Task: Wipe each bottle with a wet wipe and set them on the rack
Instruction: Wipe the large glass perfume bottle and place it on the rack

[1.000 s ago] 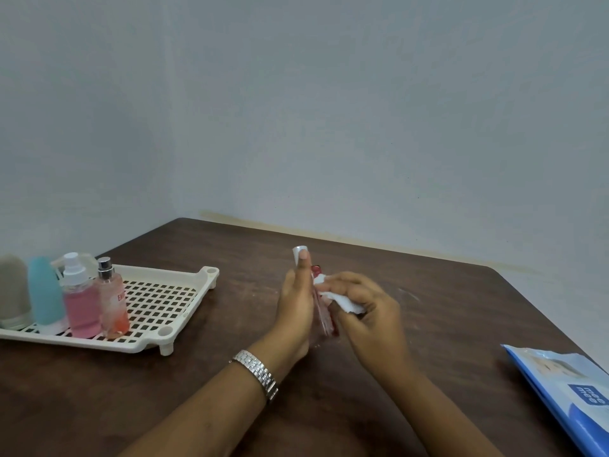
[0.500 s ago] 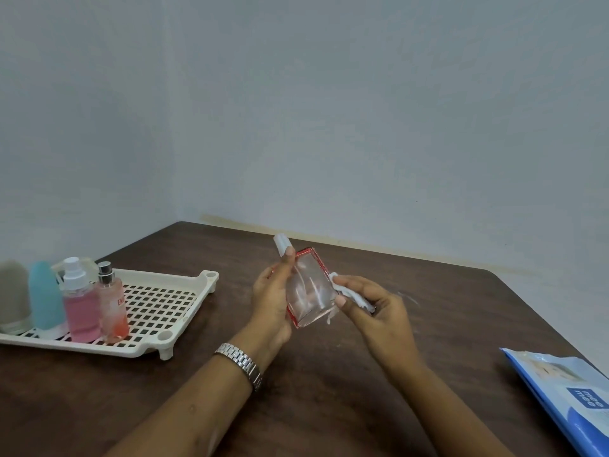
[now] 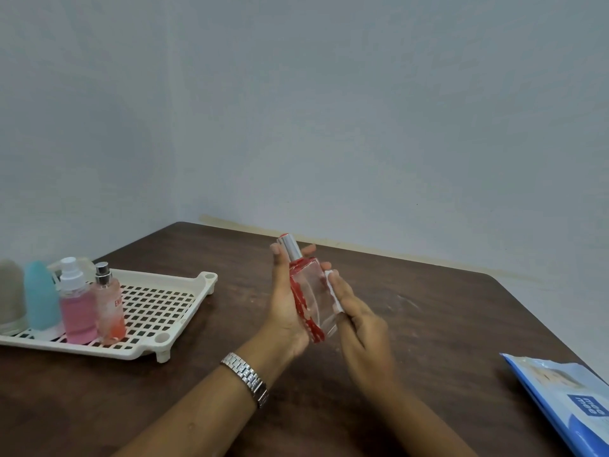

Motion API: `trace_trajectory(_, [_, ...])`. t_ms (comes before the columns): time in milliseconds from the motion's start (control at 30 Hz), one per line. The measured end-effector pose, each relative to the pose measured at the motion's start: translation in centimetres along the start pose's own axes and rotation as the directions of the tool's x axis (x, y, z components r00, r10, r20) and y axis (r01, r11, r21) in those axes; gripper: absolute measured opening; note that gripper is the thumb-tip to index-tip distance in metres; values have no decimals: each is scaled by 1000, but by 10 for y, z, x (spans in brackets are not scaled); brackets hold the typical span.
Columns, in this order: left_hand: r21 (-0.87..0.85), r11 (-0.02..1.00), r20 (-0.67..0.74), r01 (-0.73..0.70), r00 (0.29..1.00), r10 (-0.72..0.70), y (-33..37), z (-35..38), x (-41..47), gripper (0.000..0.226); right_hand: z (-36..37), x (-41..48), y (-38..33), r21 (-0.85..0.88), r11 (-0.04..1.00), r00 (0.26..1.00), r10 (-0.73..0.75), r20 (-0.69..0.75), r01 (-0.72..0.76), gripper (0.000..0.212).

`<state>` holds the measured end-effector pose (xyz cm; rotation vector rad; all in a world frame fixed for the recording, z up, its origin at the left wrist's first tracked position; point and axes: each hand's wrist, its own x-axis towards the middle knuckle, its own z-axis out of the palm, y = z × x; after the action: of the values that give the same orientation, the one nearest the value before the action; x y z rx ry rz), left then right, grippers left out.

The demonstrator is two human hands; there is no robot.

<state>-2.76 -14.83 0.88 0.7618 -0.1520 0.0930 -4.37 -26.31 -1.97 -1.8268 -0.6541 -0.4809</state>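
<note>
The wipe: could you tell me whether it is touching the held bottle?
Touching. The head view shows the right hand pressing the wipe flat against the bottle.

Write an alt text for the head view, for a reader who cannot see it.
A person's left hand holds a clear, red-edged bottle above a dark table while the right hand presses a wet wipe against its side. At left, several bottles stand on a cream rack; a blue wipes pack lies at right.
</note>
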Motion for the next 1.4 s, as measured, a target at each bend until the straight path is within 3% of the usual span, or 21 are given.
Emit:
trace_trajectory(100, [4, 1000, -56, 19, 998, -19, 4, -6, 4, 81, 10, -6, -13, -135, 976, 970, -144, 197, 173, 47])
trace_trajectory(233, [31, 998, -78, 63, 995, -60, 6, -12, 8, 86, 20, -10, -23, -422, 820, 902, -240, 358, 386, 54])
trace_trajectory(300, [35, 995, -56, 88, 995, -86, 6, -12, 7, 90, 15, -5, -20, -445, 820, 917, -221, 333, 359, 57])
trace_trajectory(433, [183, 971, 52, 154, 985, -166, -1, -6, -3, 92, -4, 3, -8, -357, 922, 971, -68, 228, 149, 61])
trace_trajectory(633, [158, 984, -12, 88, 996, -87, 9, -13, 9, 83, 19, -6, -25, -368, 865, 915, -218, 340, 342, 56])
trace_trajectory(833, [341, 937, 88, 71, 990, -107, -2, -7, -1, 89, -2, 8, -9, -285, 922, 964, -265, 35, 264, 36])
trace_trajectory(967, [314, 946, 72, 76, 992, -104, -5, -7, -1, 94, 2, 5, -10, -291, 922, 955, -288, -77, 254, 36])
trace_trajectory(1167, [136, 985, -27, 107, 994, -104, 6, -11, 4, 94, 14, -2, -14, -351, 852, 918, -390, 68, 388, 36])
trace_trajectory(1267, [27, 995, -39, 96, 995, -95, 14, -14, 8, 96, 7, 2, -9, -312, 893, 943, -331, 30, 323, 37])
trace_trajectory(1400, [21, 997, -35, 74, 997, -73, 14, -12, 5, 92, -3, 6, -2, -240, 961, 985, -159, -61, 141, 38])
